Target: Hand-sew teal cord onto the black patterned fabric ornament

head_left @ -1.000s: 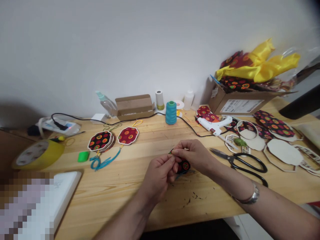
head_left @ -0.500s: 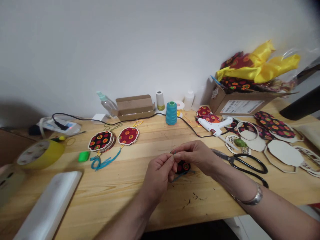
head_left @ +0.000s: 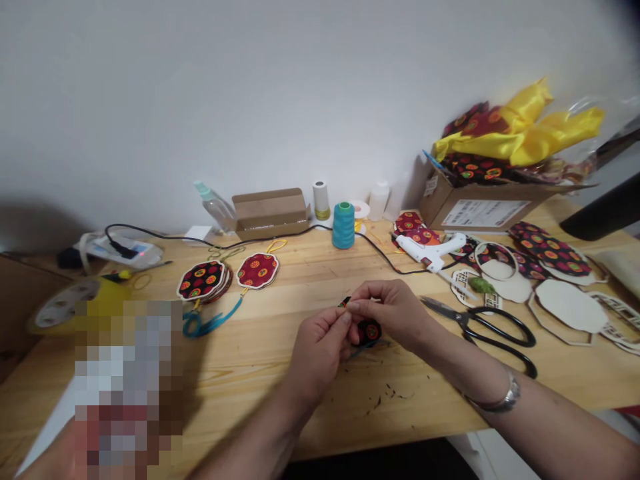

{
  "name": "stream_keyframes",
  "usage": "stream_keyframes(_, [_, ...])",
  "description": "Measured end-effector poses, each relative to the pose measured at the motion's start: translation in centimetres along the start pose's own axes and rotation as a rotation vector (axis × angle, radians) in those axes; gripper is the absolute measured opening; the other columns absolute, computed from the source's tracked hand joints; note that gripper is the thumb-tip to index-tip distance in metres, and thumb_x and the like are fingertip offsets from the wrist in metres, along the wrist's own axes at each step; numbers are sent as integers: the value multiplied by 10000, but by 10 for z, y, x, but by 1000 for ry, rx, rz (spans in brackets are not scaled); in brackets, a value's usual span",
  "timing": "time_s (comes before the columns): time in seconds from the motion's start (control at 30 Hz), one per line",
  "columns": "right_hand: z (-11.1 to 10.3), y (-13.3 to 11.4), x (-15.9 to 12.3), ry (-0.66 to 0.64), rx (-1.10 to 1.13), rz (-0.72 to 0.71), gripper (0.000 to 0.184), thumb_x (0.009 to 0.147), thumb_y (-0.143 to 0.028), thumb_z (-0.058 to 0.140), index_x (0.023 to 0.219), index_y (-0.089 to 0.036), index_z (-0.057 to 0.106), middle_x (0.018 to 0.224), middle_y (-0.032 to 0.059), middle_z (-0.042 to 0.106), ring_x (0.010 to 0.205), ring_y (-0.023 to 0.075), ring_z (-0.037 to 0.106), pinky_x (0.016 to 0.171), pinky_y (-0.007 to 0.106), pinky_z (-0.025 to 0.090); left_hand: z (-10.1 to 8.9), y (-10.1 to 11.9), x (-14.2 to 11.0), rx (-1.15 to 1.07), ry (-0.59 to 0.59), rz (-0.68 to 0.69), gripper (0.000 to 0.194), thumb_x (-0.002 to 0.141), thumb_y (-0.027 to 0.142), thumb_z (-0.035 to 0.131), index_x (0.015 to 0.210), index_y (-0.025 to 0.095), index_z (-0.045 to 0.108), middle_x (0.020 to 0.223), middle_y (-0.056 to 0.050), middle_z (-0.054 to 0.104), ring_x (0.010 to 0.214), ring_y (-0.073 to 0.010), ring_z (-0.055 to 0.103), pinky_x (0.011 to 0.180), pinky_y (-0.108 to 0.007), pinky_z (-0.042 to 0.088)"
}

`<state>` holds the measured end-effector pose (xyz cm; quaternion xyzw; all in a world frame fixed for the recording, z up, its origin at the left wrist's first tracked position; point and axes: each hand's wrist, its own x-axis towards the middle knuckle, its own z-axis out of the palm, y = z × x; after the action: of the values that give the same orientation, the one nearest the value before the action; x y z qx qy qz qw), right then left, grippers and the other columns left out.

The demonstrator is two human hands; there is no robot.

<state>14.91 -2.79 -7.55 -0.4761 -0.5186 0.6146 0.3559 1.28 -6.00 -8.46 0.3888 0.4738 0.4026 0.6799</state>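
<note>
My left hand (head_left: 325,337) and my right hand (head_left: 383,310) meet above the wooden table, their thumbs and fingertips pinched together. Between them they hold a small piece of dark patterned fabric (head_left: 370,332) with red and green spots. Its upper tip pokes out above the pinch, while my fingers hide most of the middle. A bit of blue thread shows beneath it. Small dark scraps (head_left: 385,397) lie on the wood just below. To the right of my right hand are black-handled scissors (head_left: 465,320), lying partly spread.
Fabric-covered ornaments (head_left: 257,270) with blue tassels lie at left. A teal thread cone (head_left: 343,227) and a white glue gun (head_left: 430,250) stand behind my hands. Wooden cut-outs (head_left: 570,303) and a fabric-filled cardboard box (head_left: 475,203) occupy the right. A pixelated patch (head_left: 125,393) covers the lower left.
The dark fabric's tip shows again above my pinched fingers after a slight shift of the fingertips. At the lower left, a pixelated patch now hides the green block and part of the white object.
</note>
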Motion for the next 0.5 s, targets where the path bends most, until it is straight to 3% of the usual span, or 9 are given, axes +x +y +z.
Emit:
stream_keyframes(0.2, [-2, -5, 2, 89, 28, -7, 213, 682, -327, 633, 640, -141, 539, 516, -10, 572, 469, 87, 488, 461, 211, 368, 1, 1, -1, -106, -20, -26, 307, 767, 361, 565, 568, 129, 535, 449, 65, 334, 415, -44, 238, 425, -207, 160])
stream_keyframes(0.37, [-7, -8, 4, 124, 125, 8, 232, 660, -335, 662, 643, -141, 536, 552, -27, 552, 432, 48, 407, 421, 187, 294, 0, 0, 0, -191, -6, 17, 275, 781, 365, 544, 758, 107, 638, 578, -9, 533, 468, -66, 374, 460, -221, 264])
stream_keyframes(0.5, [-13, -12, 6, 81, 246, -5, 209, 672, -322, 665, 691, -130, 584, 526, -33, 531, 439, 44, 422, 427, 178, 287, 0, -1, 0, -205, -7, 26, 251, 785, 334, 551, 810, 103, 643, 591, -12, 551, 470, -66, 385, 466, -222, 279])
